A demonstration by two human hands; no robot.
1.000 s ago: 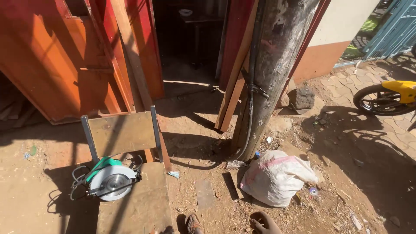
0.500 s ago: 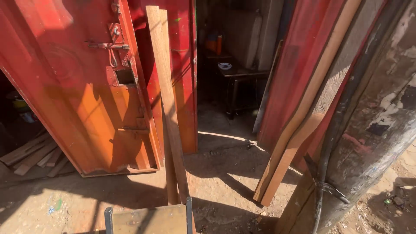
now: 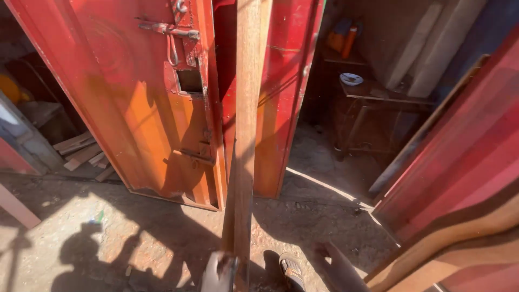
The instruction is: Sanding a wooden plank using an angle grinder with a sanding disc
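Note:
A long wooden plank (image 3: 247,124) stands nearly upright in the middle of the view, leaning against the edge of a red metal door (image 3: 135,103). The plank's foot rests on the dirt ground close to me. Beside it at the bottom edge is a grey blurred object (image 3: 219,273) that I cannot identify. A sandalled foot (image 3: 292,270) shows to its right. Neither my left hand nor my right hand is visible.
The open doorway leads into a dark shed with a small wooden table (image 3: 378,100), a white dish (image 3: 351,79) and orange containers (image 3: 343,38). Boards (image 3: 432,130) lean at the right by a red wall (image 3: 470,162). Scrap wood (image 3: 81,151) lies at the left.
The view has swung up from the ground, the saw and the white sack and closed in on the door and the upright plank, which now fills the centre.

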